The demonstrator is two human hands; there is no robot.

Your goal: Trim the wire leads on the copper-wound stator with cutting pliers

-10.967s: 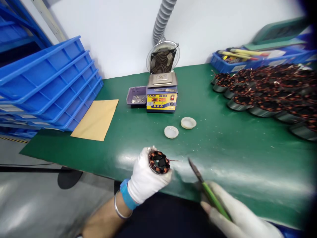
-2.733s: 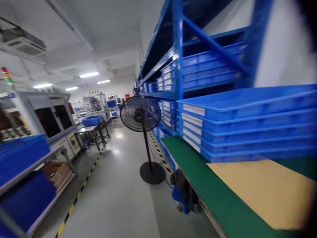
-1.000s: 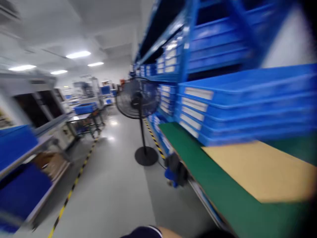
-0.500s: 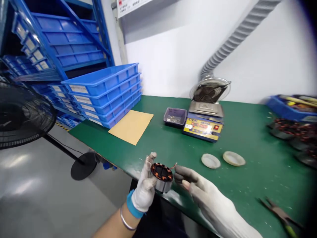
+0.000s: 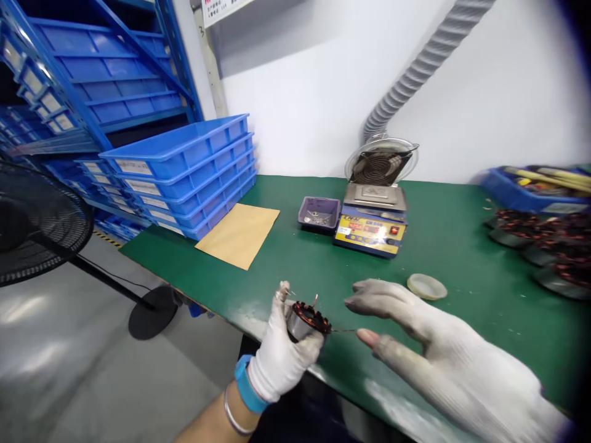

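Note:
My left hand [image 5: 279, 357], in a white glove with a blue wristband, grips a small round motor stator [image 5: 305, 319] with copper windings, held over the near edge of the green bench [image 5: 286, 271]. A thin wire lead runs from the stator to the right. My right hand [image 5: 443, 357], also gloved, hovers just right of the stator with fingers spread; its thumb tip is at the end of that wire. I cannot tell whether the thumb pinches the wire.
A yellow-and-blue solder pot [image 5: 370, 223] stands mid-bench with a fume fan [image 5: 379, 165] and grey hose behind. Beside it sit a purple tray [image 5: 318, 213], a brown sheet [image 5: 239, 233] and stacked blue bins [image 5: 182, 172]. A white lid [image 5: 426, 286] and several stators [image 5: 549, 246] lie right. A floor fan [image 5: 37, 227] stands left.
My view swung from the aisle back to the bench. In the last half second my right hand spread and moved right of the stator, drawing along the wire lead; the left hand tilted the stator.

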